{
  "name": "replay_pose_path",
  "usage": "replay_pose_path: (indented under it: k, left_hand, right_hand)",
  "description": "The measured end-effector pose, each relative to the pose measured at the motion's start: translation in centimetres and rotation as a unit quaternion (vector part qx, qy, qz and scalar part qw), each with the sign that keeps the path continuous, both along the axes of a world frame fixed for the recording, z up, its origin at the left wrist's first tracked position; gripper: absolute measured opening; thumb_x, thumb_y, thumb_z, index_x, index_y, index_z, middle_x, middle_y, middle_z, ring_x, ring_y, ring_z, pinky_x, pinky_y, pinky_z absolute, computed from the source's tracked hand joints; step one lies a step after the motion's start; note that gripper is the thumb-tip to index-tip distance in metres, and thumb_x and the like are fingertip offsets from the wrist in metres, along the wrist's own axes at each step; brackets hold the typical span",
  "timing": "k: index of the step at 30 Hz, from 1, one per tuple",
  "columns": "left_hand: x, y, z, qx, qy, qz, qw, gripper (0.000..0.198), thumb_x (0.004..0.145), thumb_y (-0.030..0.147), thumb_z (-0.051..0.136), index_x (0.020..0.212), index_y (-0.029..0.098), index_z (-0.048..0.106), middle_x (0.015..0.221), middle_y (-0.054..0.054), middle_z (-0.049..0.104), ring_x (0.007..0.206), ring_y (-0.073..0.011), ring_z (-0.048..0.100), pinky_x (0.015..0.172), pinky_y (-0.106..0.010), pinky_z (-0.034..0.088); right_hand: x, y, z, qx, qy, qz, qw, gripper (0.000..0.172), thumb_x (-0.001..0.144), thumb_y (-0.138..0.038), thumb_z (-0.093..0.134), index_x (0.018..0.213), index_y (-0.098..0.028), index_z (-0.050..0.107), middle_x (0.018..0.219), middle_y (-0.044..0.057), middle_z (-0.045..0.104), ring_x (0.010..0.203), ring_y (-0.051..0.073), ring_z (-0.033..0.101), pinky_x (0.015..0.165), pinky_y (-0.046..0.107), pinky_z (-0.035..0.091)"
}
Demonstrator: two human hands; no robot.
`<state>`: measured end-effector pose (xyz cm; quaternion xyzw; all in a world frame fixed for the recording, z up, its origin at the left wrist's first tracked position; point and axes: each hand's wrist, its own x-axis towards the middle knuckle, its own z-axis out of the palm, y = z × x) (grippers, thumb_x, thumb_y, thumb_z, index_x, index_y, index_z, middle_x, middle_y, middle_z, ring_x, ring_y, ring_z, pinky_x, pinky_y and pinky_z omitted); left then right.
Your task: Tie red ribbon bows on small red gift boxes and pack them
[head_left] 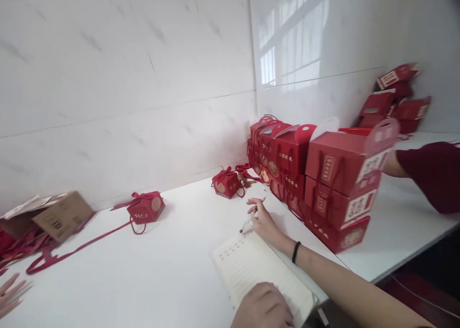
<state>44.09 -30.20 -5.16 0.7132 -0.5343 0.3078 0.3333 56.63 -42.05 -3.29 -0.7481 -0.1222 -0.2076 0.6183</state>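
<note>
An open lined notebook (pixel 264 268) lies on the white table with rows of small reddish marks near its top edge. My right hand (pixel 264 222) is closed around a clear pen (pixel 248 221) with a dark tip, just above the top of the page. A black band circles that wrist. Low in the view, my left hand (pixel 264 306) rests with curled fingers on the lower part of the notebook; whatever is under the fingers is hidden. Closest to the right hand stands a small red box with a ribbon bow (pixel 226 182).
Stacked red handled gift boxes (pixel 336 162) stand right of the notebook. Another ribboned red box (pixel 146 208) sits left, near an open cardboard carton (pixel 63 216) and loose red ribbon (pixel 86 244). Another person's hand (pixel 10 294) shows at left; a maroon sleeve (pixel 431 174) reaches in at right.
</note>
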Motion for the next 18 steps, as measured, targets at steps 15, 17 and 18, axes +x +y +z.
replay_pose_path:
  k: [15,17,18]
  left_hand:
    - [2.6,4.2,3.3,0.004,0.063,0.109,0.992,0.035,0.080,0.033,0.037,0.049,0.022,0.023,0.041,0.002,0.034,0.041,-0.0114,0.031,0.048,-0.029,0.028]
    - [4.4,6.1,3.6,-0.064,0.120,0.208,0.969,0.039,0.083,0.037,0.033,0.049,0.022,0.021,0.042,0.002,0.032,0.042,-0.0117,0.032,0.047,-0.027,0.027]
    - [5.1,7.0,3.6,-0.097,0.139,0.248,0.954,0.040,0.085,0.036,0.030,0.049,0.022,0.020,0.042,0.002,0.030,0.042,-0.0118,0.031,0.046,-0.027,0.026]
  right_hand:
    - [5.4,1.0,6.1,-0.257,0.043,-0.024,0.965,0.011,0.089,-0.028,0.043,0.081,-0.020,0.043,0.081,0.008,0.063,0.076,0.020,0.061,0.068,0.029,0.043]
    - [7.2,0.7,7.2,-0.281,0.073,-0.082,0.953,0.015,0.086,-0.031,0.050,0.084,-0.018,0.044,0.082,0.013,0.062,0.080,0.025,0.061,0.068,0.032,0.043]
    - [7.9,0.7,7.5,-0.293,0.083,-0.100,0.947,0.021,0.082,-0.034,0.057,0.086,-0.017,0.044,0.083,0.015,0.062,0.081,0.028,0.061,0.068,0.033,0.043]
